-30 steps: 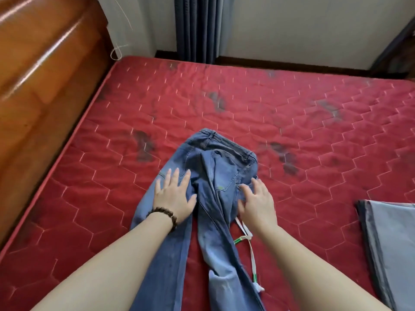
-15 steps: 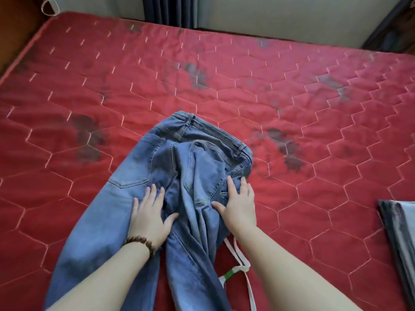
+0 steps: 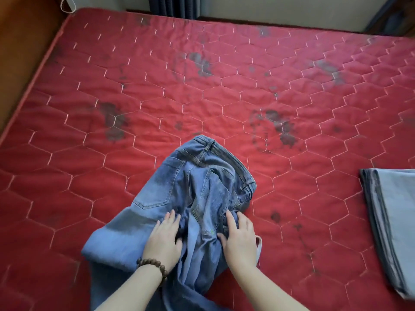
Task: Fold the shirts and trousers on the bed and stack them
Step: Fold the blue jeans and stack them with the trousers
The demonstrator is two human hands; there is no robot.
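A pair of blue jeans [image 3: 179, 194] lies back side up on the red quilted mattress [image 3: 224, 97], waistband pointing away from me and legs running toward me. The left leg spreads out to the left. The seat is bunched into folds in the middle. My left hand [image 3: 164, 241], a bead bracelet on its wrist, presses on the jeans just below the left back pocket, fingers extended. My right hand [image 3: 238, 239] presses on the right side of the seat, its fingertips at a ridge of crumpled denim.
A folded grey-blue garment [image 3: 393, 221] lies at the right edge of the mattress. A white strap [image 3: 258, 245] pokes out from beside my right hand. A wooden headboard [image 3: 22, 52] runs along the left. Dark curtains [image 3: 173, 5] hang beyond the far edge.
Both hands have slid back toward me along the seat of the jeans, and the denim has bunched up between them. The view has shifted right, away from the headboard.
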